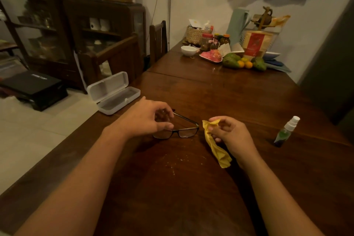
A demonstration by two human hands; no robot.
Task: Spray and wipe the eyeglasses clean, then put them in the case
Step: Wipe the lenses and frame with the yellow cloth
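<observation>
Black-framed eyeglasses lie on the dark wooden table, lenses toward me. My left hand hovers over their left side with fingers loosely curled; whether it touches the frame I cannot tell. My right hand pinches a yellow cleaning cloth, which hangs down to the table just right of the glasses. A small spray bottle with a white nozzle stands upright at the right. The white glasses case sits open at the table's left edge, nothing inside.
Far end of the table holds a white bowl, woven basket, jars, a pink tray, fruit and a paper bag. A chair stands at the left edge. Small crumbs lie near me.
</observation>
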